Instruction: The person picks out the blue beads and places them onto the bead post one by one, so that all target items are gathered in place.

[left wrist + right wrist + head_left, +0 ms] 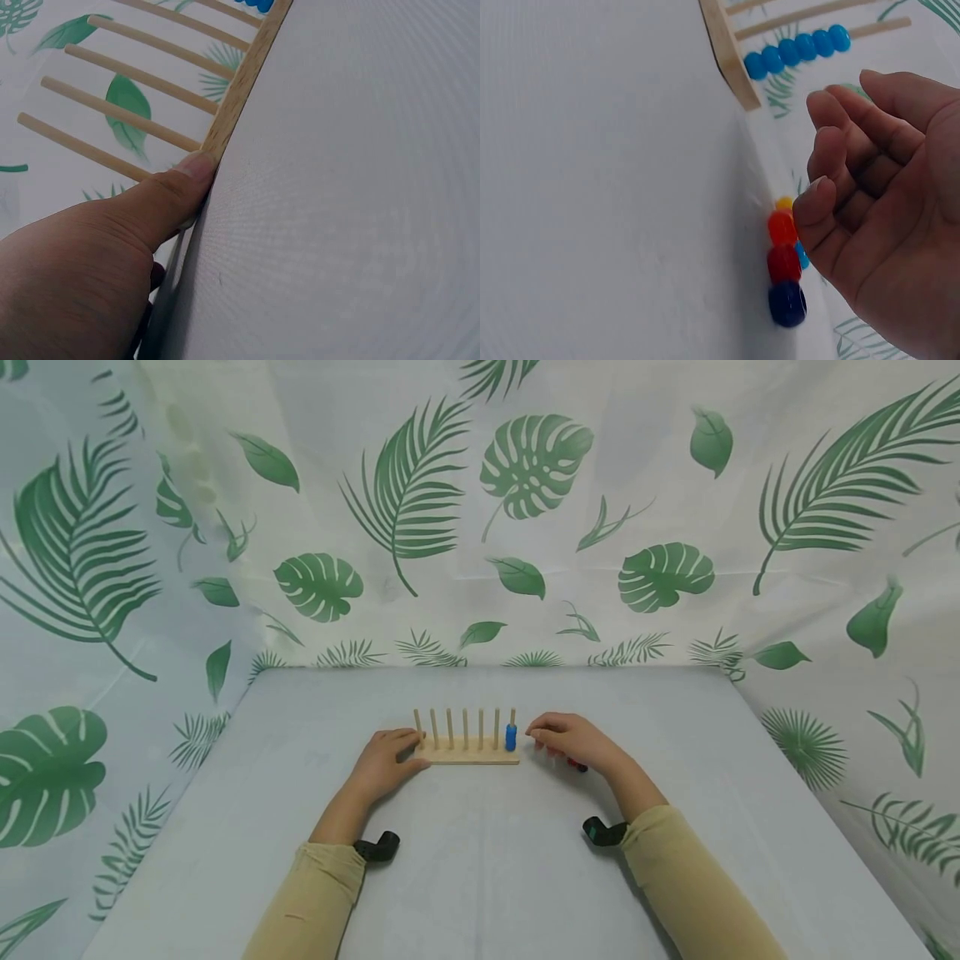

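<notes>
A wooden peg rack (467, 759) with several upright pegs stands on the table. My left hand (384, 765) pinches its left end, the thumb (180, 180) lying on the base's front edge and the other fingers mostly hidden behind. On the rightmost peg sits a stack of several blue beads (789, 52); the peg's tip shows bare above them. Just right of the rack hovers my right hand (576, 740), its fingers loosely bent and apart from the thumb, with nothing seen between them. Beneath it lie loose beads: orange (782, 227), red (784, 263), dark blue (787, 304), yellow and light blue.
The white tabletop (480, 860) reaches back to a leaf-printed cloth (442, 610) that hangs behind and at both sides. A black wrist device (377, 847) sits at the left cuff, and another device (603, 832) at the right cuff.
</notes>
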`<state>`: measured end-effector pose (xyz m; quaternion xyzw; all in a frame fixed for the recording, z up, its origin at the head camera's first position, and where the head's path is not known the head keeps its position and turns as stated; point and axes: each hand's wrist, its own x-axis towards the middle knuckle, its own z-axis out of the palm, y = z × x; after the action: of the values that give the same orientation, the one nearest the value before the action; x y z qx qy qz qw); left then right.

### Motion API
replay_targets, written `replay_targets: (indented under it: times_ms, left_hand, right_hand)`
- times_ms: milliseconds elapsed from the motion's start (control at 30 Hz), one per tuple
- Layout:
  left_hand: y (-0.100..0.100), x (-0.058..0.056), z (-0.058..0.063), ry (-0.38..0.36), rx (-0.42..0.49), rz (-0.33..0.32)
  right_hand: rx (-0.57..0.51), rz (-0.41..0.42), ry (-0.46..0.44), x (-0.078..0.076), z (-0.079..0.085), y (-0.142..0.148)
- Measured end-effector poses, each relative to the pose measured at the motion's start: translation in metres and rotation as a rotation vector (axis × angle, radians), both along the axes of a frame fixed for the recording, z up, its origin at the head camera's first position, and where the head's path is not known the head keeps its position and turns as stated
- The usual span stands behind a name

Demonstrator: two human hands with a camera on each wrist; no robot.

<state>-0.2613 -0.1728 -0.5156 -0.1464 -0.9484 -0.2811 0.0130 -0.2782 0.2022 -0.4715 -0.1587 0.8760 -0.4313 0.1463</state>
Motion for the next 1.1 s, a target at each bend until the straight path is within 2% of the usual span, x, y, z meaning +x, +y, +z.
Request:
replay_targets:
  times_ms: [267,567,700,867,1100]
  left_hand:
    - [0.000,-0.001,-0.002,0.013,-0.003,-0.005]
    - [0.000,-0.002,-0.003,0.013,-0.001,-0.002]
    - [-0.001,-0.001,-0.003,0.017,0.001,-0.007]
    - [-0.002,-0.001,-0.003,0.034,0.001,-0.016]
    - [-0.002,-0.001,-0.003,0.027,0.000,-0.014]
  right_hand:
    - [-0.031,-0.088,0.016,-0.005,0.000,0.024]
    - [0.061,-0.207,0.009,-0.010,-0.007,0.042]
    - [0.067,-0.258,-0.011,-0.011,-0.013,0.046]
    - [0.046,-0.259,-0.031,-0.013,-0.019,0.049]
    - [0.130,-0.204,0.030,-0.012,-0.021,0.046]
